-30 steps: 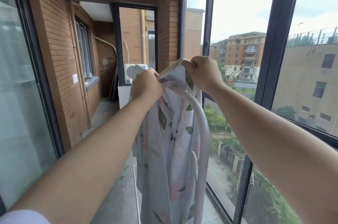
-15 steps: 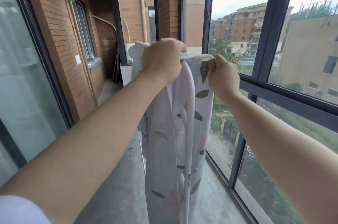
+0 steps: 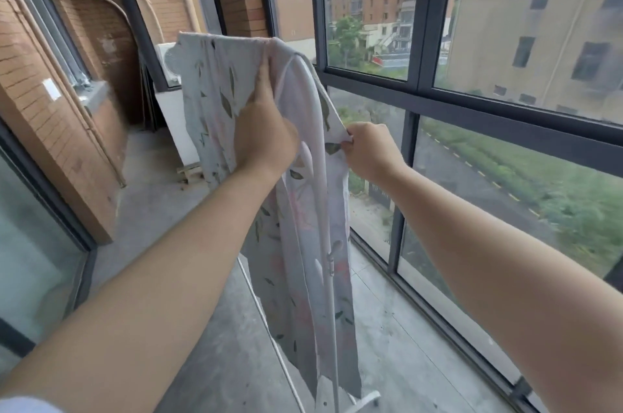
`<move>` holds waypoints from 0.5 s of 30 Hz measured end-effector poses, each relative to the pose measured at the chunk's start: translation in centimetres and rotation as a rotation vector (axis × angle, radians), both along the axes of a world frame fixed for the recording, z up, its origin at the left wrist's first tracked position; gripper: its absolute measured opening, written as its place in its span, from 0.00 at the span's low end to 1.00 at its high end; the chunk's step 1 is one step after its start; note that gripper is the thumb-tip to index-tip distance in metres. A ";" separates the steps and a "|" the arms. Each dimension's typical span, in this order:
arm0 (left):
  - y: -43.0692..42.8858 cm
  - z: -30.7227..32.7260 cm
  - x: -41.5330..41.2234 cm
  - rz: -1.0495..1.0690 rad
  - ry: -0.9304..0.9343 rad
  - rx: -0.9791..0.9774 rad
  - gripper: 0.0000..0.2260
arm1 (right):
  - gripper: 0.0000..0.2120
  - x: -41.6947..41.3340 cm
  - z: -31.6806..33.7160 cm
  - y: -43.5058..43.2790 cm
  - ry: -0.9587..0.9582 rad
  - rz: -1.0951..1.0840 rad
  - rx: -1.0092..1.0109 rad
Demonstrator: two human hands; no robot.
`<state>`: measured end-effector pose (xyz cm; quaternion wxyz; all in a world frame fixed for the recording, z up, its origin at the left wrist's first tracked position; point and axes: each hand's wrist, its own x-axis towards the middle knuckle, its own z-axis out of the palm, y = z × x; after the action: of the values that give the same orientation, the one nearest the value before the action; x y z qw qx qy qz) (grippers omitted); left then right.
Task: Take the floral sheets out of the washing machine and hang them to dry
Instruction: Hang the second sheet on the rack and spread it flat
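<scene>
A pale floral sheet (image 3: 303,244) with green leaves and pink blooms hangs over the top bar of a white drying rack (image 3: 328,281) in the middle of the balcony. My left hand (image 3: 264,132) holds the sheet on the left side of the rack, just under the top bar. Further right and lower, my right hand (image 3: 367,149) pinches the sheet's right edge. The rack's upright tube shows through the folds, and its foot (image 3: 367,399) stands on the floor.
Dark-framed windows (image 3: 414,102) run close along the right. A brick wall (image 3: 43,115) and a glass sliding door (image 3: 30,244) line the left. A white appliance (image 3: 172,115) and an air-conditioner unit (image 3: 167,58) stand behind the rack. The concrete floor (image 3: 155,196) runs past it.
My view has tipped downward. My left hand slid from the top of the bar down the sheet's left side. My right hand moved lower along the right edge, spreading the sheet.
</scene>
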<state>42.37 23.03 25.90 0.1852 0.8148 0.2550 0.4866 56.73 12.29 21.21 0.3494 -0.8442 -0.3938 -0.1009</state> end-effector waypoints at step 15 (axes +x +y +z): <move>0.8 -3.5 -2.3 -0.275 -0.043 -0.040 0.24 | 0.05 -5.7 -3.3 -1.2 0.099 -0.242 0.004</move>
<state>40.07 23.82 22.42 0.2715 0.8276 0.1466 0.4689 50.99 11.10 17.88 0.3551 -0.8889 -0.2712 -0.1013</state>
